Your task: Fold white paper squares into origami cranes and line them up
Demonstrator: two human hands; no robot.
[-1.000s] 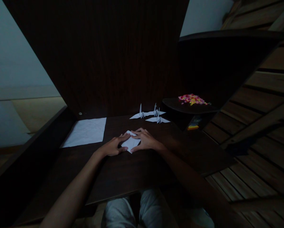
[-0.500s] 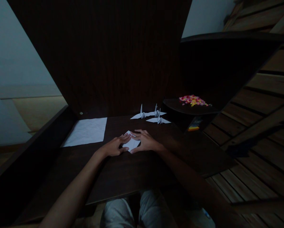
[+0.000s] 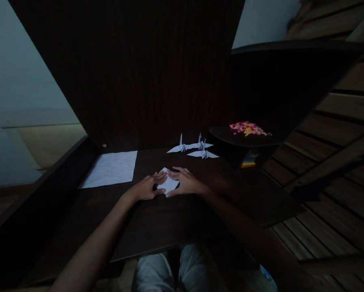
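Observation:
On the dark wooden desk (image 3: 157,227) lies a small piece of folded white paper (image 3: 169,185), diamond-shaped with creases on its face. My left hand (image 3: 148,186) rests at its left side, thumb and fingers apart, fingertips on the paper. From the right, my right hand (image 3: 184,181) touches it too, its fingers spread over the upper edge and its thumb near the lower corner. Both hands cover parts of the paper's edges. Behind them stand several folded paper cranes (image 3: 203,154) with wings spread.
A creased white sheet (image 3: 110,168) lies flat at the left rear of the desk. To the right, a small corner shelf (image 3: 230,137) carries a pile of pink, red and yellow bits (image 3: 248,128). Beneath it is a yellow-orange item (image 3: 248,164). A dark panel (image 3: 133,81) rises behind.
My right thumb has shifted slightly left along the paper's lower edge. The left hand and the paper look almost unchanged.

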